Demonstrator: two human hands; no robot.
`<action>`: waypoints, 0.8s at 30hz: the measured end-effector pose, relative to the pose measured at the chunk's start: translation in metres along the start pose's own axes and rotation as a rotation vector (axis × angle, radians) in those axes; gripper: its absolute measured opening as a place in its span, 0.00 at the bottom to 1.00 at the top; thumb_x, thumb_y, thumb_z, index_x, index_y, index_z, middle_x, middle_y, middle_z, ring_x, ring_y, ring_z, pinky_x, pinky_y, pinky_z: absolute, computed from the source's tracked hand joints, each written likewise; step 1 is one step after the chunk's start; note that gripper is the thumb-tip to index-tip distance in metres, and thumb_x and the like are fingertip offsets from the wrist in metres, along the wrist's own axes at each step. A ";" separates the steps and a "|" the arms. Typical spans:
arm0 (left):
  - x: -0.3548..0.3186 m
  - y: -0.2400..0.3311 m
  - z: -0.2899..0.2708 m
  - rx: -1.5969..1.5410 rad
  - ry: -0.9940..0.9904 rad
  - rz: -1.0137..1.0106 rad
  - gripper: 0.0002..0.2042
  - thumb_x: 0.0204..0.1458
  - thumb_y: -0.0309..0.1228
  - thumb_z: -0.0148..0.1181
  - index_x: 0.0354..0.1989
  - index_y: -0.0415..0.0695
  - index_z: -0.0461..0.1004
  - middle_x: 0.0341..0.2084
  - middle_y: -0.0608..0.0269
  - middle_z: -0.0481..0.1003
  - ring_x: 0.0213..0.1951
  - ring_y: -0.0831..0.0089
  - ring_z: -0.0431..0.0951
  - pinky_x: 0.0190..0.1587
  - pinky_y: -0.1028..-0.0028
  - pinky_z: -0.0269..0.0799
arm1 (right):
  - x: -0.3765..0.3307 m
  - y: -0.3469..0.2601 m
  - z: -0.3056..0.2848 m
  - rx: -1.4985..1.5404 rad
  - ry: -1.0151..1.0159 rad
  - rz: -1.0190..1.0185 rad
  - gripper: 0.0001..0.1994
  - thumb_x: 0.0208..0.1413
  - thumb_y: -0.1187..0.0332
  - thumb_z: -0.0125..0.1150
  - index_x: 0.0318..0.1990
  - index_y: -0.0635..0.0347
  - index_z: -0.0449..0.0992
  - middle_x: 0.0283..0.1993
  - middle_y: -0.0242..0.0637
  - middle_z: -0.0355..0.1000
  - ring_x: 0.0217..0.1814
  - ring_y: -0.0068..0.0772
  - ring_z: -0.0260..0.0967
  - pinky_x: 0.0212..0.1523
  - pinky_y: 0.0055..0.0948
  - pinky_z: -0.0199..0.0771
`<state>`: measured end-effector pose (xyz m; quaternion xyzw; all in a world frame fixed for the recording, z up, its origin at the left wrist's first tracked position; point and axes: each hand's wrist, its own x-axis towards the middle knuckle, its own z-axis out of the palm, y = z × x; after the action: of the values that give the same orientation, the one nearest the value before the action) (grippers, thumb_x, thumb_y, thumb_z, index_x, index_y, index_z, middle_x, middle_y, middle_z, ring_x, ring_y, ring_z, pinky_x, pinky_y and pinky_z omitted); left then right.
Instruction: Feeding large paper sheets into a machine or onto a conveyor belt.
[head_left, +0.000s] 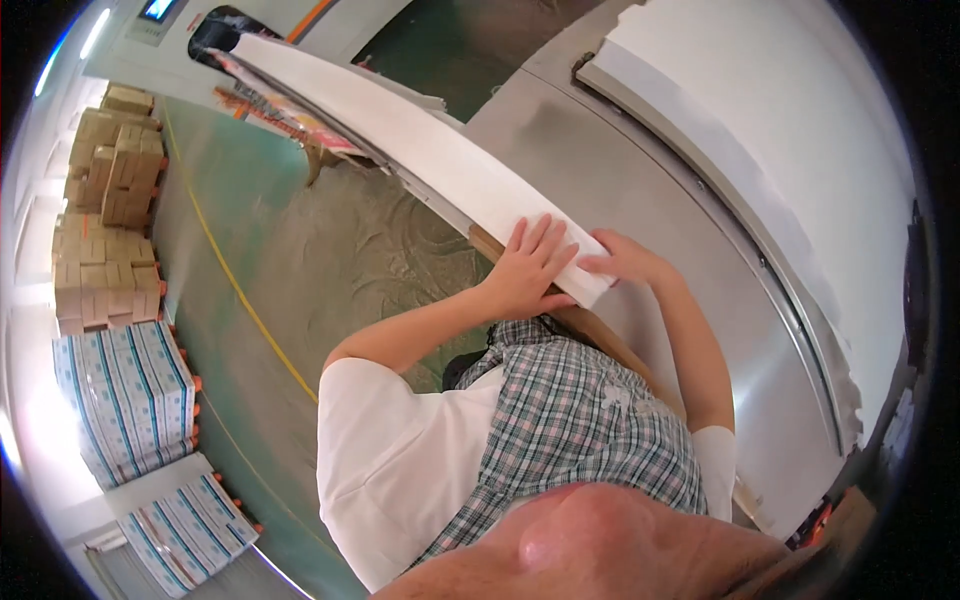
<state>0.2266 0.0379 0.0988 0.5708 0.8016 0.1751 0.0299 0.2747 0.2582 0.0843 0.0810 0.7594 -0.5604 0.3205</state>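
Note:
A long, narrow white stack (430,145), apparently of soft paper, slants from the machine at the upper left down to my waist. My left hand (530,268) lies on top of its near end, fingers spread flat and thumb toward the side close to my body. At the far side of that same end, my right hand (628,258) holds the edge, its thumb side over the top face. Its other fingers are partly hidden. Beneath the end runs a brown wooden-looking edge (602,335) along a grey metal table (690,300).
A large white sheet-like mass (770,130) rests beyond a metal rail (800,330) on the right. On the left, stacked brown cartons (108,265) and white-and-blue packages (128,395) stand on pallets past a yellow floor line (235,285). A machine opening (215,38) is at the upper left.

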 end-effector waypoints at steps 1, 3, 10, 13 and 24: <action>0.001 -0.004 -0.004 -0.017 -0.013 0.022 0.34 0.42 0.50 0.57 0.55 0.43 0.59 0.57 0.44 0.53 0.61 0.48 0.48 0.60 0.50 0.40 | 0.007 -0.003 0.002 0.000 0.017 -0.003 0.27 0.45 0.54 0.59 0.48 0.67 0.65 0.41 0.42 0.67 0.36 0.32 0.68 0.28 0.29 0.73; 0.003 -0.011 -0.010 -0.056 -0.135 0.004 0.37 0.42 0.53 0.55 0.58 0.43 0.55 0.58 0.44 0.51 0.62 0.47 0.44 0.61 0.50 0.37 | 0.028 -0.011 0.012 -0.002 0.103 -0.022 0.25 0.46 0.57 0.59 0.48 0.66 0.65 0.41 0.41 0.67 0.37 0.31 0.68 0.31 0.29 0.73; 0.024 -0.048 -0.021 -0.376 -0.249 0.164 0.32 0.42 0.43 0.60 0.55 0.41 0.58 0.55 0.45 0.56 0.56 0.49 0.57 0.57 0.56 0.53 | 0.036 0.038 0.005 -0.005 0.561 -0.294 0.17 0.47 0.65 0.59 0.45 0.60 0.70 0.41 0.39 0.68 0.38 0.30 0.68 0.40 0.28 0.69; 0.083 -0.087 -0.022 -0.326 -0.165 0.195 0.24 0.45 0.39 0.57 0.50 0.42 0.63 0.51 0.49 0.63 0.54 0.52 0.60 0.55 0.60 0.57 | -0.002 0.099 -0.037 -0.003 1.062 -0.045 0.11 0.52 0.64 0.53 0.39 0.59 0.73 0.34 0.37 0.70 0.35 0.30 0.69 0.37 0.28 0.69; 0.391 -0.280 0.067 -0.650 0.678 -0.355 0.12 0.46 0.36 0.54 0.33 0.42 0.76 0.25 0.61 0.76 0.30 0.72 0.75 0.36 0.75 0.68 | -0.035 0.158 -0.042 -0.452 1.641 0.293 0.03 0.50 0.70 0.52 0.32 0.58 0.68 0.28 0.37 0.66 0.28 0.39 0.64 0.29 0.33 0.64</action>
<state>-0.1454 0.3358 0.0073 0.2978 0.7549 0.5838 -0.0268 0.3613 0.3604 -0.0148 0.4916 0.8259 -0.1132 -0.2518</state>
